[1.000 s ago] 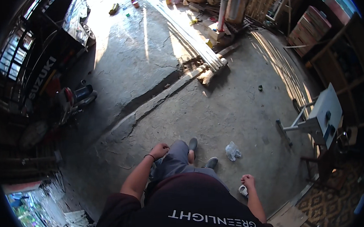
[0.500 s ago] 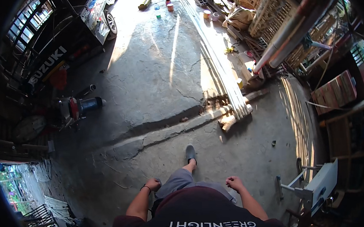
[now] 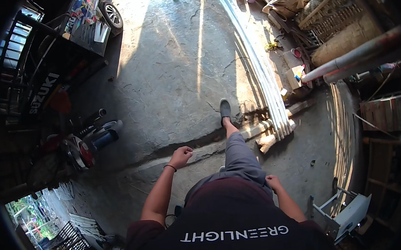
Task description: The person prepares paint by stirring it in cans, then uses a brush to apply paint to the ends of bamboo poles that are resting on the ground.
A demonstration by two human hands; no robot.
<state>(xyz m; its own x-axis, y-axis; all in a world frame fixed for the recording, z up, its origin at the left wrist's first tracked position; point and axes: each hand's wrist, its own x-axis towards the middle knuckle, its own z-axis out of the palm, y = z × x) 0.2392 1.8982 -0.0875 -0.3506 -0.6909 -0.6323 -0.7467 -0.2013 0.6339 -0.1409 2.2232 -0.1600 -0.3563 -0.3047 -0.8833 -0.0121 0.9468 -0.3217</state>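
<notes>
My left hand (image 3: 181, 157), with a dark band at the wrist, hangs in front of my body above the raised concrete edge (image 3: 161, 161). Its fingers curl loosely and nothing shows in them. My right hand (image 3: 273, 183) is beside my right thigh, fingers folded in, with no object visible; part of it is turned from view. Neither hand touches any of the things around. One foot in a grey shoe (image 3: 225, 108) is stretched forward past the edge, below my grey shorts (image 3: 243, 154).
Long pale poles (image 3: 257, 70) run along the right, resting on a log (image 3: 268, 142). A small motorbike (image 3: 83, 149) and a dark vehicle (image 3: 51, 79) stand left. Near right is a white-topped metal stand (image 3: 351, 214); a slanted pipe (image 3: 354, 56) crosses far right.
I have moved forward, and one foot has swung past the raised edge. My left hand has swung forward and up; the right has drawn in close to the thigh.
</notes>
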